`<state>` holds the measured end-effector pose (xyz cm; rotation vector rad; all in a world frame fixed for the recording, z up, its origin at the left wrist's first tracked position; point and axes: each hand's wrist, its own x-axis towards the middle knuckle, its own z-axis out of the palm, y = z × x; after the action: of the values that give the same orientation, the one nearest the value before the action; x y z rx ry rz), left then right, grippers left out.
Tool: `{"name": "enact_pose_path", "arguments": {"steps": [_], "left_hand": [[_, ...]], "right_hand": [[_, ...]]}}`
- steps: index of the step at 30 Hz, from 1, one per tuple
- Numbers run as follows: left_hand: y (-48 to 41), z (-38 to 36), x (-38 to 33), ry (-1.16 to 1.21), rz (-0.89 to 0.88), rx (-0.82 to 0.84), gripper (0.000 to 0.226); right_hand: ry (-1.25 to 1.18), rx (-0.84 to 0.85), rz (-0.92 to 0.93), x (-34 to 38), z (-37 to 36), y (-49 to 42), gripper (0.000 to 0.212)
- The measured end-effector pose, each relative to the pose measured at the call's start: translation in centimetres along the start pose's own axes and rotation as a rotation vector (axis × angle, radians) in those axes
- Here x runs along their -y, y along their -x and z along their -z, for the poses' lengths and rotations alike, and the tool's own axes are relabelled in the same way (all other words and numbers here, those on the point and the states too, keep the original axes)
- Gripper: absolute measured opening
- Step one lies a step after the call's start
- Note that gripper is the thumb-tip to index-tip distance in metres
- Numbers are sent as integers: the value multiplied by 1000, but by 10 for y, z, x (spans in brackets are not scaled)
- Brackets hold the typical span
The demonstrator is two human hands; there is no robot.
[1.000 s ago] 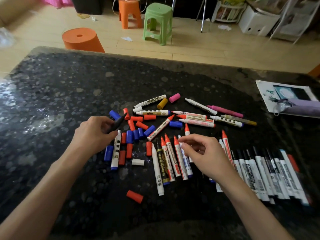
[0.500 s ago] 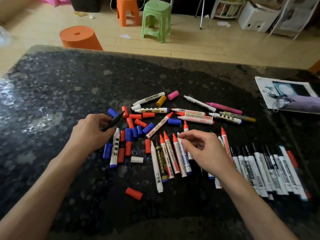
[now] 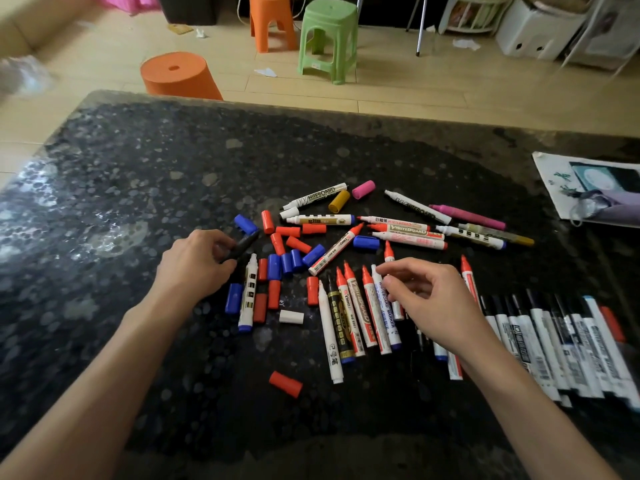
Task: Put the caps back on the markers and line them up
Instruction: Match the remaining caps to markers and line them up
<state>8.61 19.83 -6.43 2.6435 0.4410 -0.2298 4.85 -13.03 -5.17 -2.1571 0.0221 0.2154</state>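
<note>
Pinching a black marker (image 3: pixel 242 245) in the left hand (image 3: pixel 197 268), thumb and curled fingers wrapped round it, far end poking toward the loose caps. Holding the right hand (image 3: pixel 429 306) over the row of uncapped red-tipped markers (image 3: pixel 353 306), fingers bent, index and thumb tips close together at the nose of a white marker with a blue end (image 3: pixel 386 313). Honestly can't tell if gripping it or just touching. Between the hands, a heap of red and blue caps (image 3: pixel 275 266) on the dark speckled table (image 3: pixel 138 202), plus a white cap (image 3: pixel 291 317) and a lone red cap (image 3: pixel 285 384) nearer. Farther back, a messy scatter of open markers (image 3: pixel 405 233) with a pink cap (image 3: pixel 363 189) and a yellow cap (image 3: pixel 339 200) beside them. Off to the right, black-topped markers (image 3: pixel 554 341) lined up side by side
</note>
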Motion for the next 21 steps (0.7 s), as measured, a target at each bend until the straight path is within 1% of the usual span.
{"name": "enact_pose_path", "arguments": {"steps": [6,12,17,21], "left_hand": [[-1,1,1,3,-8,0,19],[1,4,0,21,-28,-8,20],[5,5,-6,30,-67,-35,19],[7,6,-11,47,-91,-51,19]], "right_hand": [[6,3,-4,0,-1,-1,19],[51,-9,-8,-1,2,-1,20],[95,-67,9,-6,5,-2,8],[89,-88,-2,-7,8,-3,8]]}}
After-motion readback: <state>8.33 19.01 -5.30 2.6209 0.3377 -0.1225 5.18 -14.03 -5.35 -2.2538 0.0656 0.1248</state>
